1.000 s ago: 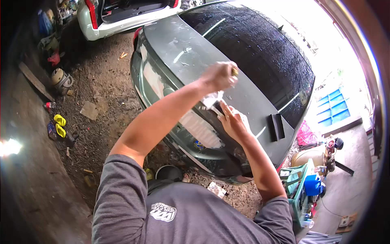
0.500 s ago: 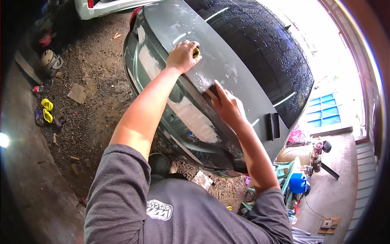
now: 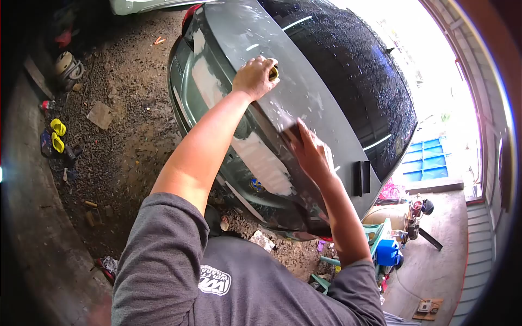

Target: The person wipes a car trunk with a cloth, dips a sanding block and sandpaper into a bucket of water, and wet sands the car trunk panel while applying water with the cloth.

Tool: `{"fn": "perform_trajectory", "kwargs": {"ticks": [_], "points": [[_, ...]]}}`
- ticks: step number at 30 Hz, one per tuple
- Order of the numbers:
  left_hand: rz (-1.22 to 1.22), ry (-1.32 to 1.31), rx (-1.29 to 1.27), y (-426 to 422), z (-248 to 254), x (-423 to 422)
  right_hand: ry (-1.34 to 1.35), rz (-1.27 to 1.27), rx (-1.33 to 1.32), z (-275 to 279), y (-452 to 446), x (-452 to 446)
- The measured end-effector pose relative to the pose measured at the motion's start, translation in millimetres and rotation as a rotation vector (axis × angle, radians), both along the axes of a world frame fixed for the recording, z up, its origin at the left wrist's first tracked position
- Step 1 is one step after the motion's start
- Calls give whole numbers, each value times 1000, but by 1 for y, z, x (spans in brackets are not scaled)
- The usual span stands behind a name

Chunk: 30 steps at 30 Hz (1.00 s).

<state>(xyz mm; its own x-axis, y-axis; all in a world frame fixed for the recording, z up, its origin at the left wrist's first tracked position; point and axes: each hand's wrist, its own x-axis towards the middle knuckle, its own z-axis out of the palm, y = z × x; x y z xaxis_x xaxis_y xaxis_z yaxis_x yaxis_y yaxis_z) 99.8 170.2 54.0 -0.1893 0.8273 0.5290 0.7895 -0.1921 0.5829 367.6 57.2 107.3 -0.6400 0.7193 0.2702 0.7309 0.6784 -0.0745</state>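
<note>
A dark grey car trunk lid (image 3: 321, 103) lies in front of me, with pale patches of filler (image 3: 261, 163) on its rear face. My left hand (image 3: 254, 79) rests on the lid, its fingers curled round a small yellow round-rimmed container (image 3: 273, 73), mostly hidden by the hand. Closer to the lid's rear edge, my right hand (image 3: 315, 155) presses a dark brown sanding block (image 3: 292, 133) flat against the surface. White marks and wet streaks show on the paint around both hands.
A black upright bracket (image 3: 361, 178) stands on the lid at right. Beyond the car are an air compressor (image 3: 386, 214) and a blue container (image 3: 388, 252). Yellow shoes (image 3: 57, 135) and a beige canister (image 3: 65, 63) sit on the gravel floor at left.
My right hand and the sanding block have shifted slightly down and right along the lid's edge. My left hand still grips the yellow container. The whole view has turned a little.
</note>
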Motion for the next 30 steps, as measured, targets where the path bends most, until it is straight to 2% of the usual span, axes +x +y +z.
{"fn": "perform_trajectory", "kwargs": {"ticks": [3,4,7,12,15,19,22,25,26,30], "points": [[0,-27,18,1,0,-1,17,1,-81,0,-15,24],[6,-25,29,2,-3,0,-38,-1,-39,4,-10,18],[10,-5,67,4,-9,2,-7,-79,-125,5,21,-11],[17,-15,68,5,-6,0,19,-34,-125,7,-21,17],[26,-28,66,2,-7,3,-10,78,93,0,-2,20],[22,5,76,4,-7,3,-37,-212,-210,10,22,-19],[28,-2,77,7,-8,0,-12,-102,-159,11,-16,16],[48,-11,75,2,-9,0,-51,-125,-178,10,-22,30],[46,-8,73,2,-9,1,-3,-45,-150,9,-8,27],[25,0,105,2,-9,3,-5,-156,-157,14,24,-10]]}}
